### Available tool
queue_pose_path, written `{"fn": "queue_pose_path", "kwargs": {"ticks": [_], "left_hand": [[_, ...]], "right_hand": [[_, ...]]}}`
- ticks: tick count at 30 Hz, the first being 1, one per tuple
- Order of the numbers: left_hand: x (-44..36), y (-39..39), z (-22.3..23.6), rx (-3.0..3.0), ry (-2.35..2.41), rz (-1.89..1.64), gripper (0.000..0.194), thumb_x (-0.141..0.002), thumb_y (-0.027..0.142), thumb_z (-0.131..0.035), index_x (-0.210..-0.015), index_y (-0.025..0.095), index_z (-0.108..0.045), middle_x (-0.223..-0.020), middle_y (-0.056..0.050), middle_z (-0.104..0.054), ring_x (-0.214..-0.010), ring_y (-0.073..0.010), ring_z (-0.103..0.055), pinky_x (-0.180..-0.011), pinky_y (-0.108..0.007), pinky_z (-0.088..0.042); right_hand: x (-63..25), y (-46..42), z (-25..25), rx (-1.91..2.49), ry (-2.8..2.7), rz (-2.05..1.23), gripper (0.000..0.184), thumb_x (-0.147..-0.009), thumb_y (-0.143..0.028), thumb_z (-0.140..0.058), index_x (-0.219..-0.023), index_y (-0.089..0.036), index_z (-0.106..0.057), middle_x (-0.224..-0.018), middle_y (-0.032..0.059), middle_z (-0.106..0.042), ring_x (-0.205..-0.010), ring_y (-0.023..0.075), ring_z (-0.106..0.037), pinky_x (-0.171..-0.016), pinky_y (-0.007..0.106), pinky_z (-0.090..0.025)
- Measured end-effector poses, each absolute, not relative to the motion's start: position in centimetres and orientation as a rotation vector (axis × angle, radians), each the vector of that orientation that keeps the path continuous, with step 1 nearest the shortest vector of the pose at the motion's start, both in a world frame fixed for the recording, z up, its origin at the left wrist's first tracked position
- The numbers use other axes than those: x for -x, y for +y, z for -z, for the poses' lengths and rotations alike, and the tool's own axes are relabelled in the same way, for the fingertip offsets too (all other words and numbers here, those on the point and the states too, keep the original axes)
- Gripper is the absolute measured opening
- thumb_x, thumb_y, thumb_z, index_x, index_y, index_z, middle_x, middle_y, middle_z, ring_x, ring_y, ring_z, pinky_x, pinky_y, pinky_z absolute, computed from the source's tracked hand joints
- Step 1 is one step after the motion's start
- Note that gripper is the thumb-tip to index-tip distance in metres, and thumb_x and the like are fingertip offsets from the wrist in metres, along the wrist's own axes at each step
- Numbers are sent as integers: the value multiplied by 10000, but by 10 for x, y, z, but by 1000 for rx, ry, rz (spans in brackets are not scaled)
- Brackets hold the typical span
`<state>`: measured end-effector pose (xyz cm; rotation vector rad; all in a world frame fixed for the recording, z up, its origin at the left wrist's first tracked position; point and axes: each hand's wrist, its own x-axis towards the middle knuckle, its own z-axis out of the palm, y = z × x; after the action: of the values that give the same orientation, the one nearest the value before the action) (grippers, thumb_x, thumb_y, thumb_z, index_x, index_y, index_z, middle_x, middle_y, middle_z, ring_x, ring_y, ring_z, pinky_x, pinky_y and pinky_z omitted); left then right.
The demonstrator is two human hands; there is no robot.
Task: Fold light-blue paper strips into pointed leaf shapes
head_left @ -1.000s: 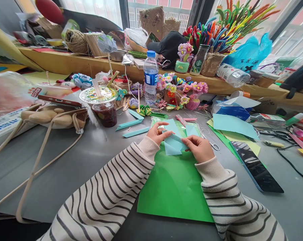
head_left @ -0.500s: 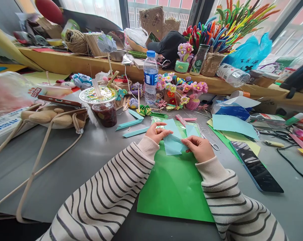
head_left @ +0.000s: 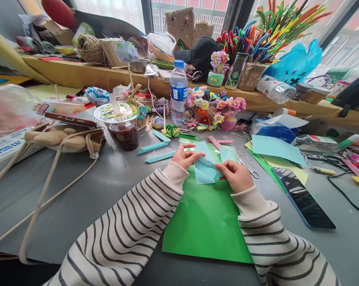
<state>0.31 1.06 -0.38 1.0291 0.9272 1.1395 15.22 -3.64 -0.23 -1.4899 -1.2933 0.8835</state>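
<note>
Pinching left hand [head_left: 184, 157]: thumb and fingertips closed on the left end of a folded light-blue paper piece [head_left: 208, 163].
Right hand [head_left: 236, 174]: thumb and fingers closed on its right corner.
Paper piece: between both hands; separate fold layers cannot be told.
Glossy green rectangular sheet [head_left: 207, 222]: beneath the hands, its near edge toward the body, between the forearms.
Left of hands: straight light-blue paper strip [head_left: 161, 157] just beside the left hand; grey tabletop [head_left: 122, 174] extends farther left, past a lidded clear plastic cup [head_left: 126, 137].
Right of hands: scissors handle loop [head_left: 253, 174] near the right hand; black-screened phone [head_left: 304, 198] farther out.
</note>
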Motion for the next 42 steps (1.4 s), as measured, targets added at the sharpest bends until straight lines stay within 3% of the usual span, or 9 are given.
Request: {"fn": "queue_pose_path", "kwargs": {"ticks": [5, 14, 20, 25, 33, 39, 42], "left_hand": [[-3, 9, -1, -1017, 905, -1028, 527, -466, 236, -685, -899, 143, -398, -466, 104, -428, -466, -46, -470, -512, -200, -417], [-3, 10, 2, -1132, 889, -989, 541, -479, 224, -680, -927, 128, -392, -423, 110, -403, -413, -34, -426, -427, -158, -377], [-5, 6, -1, -1126, 800, -902, 586, -513, 293, -658, -987, 135, -351, -538, 56, -514, -503, -78, -525, -537, -238, -440], [-6, 4, 4, -1255, 715, -755, 565, -500, 272, -671, -964, 142, -376, -577, 26, -554, -588, -120, -573, -594, -268, -435], [-5, 8, 8, -1200, 756, -783, 422, -471, 351, -666, -765, 119, -472, -572, 11, -565, -504, -114, -569, -518, -237, -440], [-5, 6, 3, -1241, 804, -801, 307, -527, 344, -637, -692, 108, -530, -543, 13, -539, -484, -81, -541, -517, -217, -447], [-5, 4, 0, -1246, 827, -806, 308, -540, 367, -619, -689, 110, -537, -566, 12, -534, -477, -86, -545, -494, -211, -440]], "right_hand": [[-154, -35, -1, 1452, -1263, -946, 278, -585, -421, -575, -565, -147, -528, -476, -32, -488, -433, 81, -470, -442, 202, -399], [-148, -39, -2, 1389, -1443, -891, 260, -613, -385, -558, -527, -141, -541, -442, -45, -411, -425, 55, -341, -404, 193, -262], [-151, -37, 0, 1342, -1232, -971, 241, -583, -381, -593, -614, -153, -522, -419, -63, -431, -360, 45, -351, -354, 183, -274], [-150, -35, 0, 1251, -1086, -1090, 271, -560, -371, -619, -624, -165, -455, -472, -18, -568, -357, 67, -451, -359, 188, -346], [-150, -36, 1, 1316, -1181, -1092, 286, -535, -391, -627, -583, -133, -513, -459, -21, -534, -351, 51, -407, -352, 193, -338], [-160, -32, -1, 1297, -1002, -958, 361, -536, -381, -635, -790, -158, -510, -412, -60, -504, -373, 82, -474, -378, 200, -389], [-160, -33, -2, 1280, -1038, -985, 292, -538, -352, -644, -714, -149, -528, -421, -42, -534, -370, 86, -490, -384, 204, -409]]}}
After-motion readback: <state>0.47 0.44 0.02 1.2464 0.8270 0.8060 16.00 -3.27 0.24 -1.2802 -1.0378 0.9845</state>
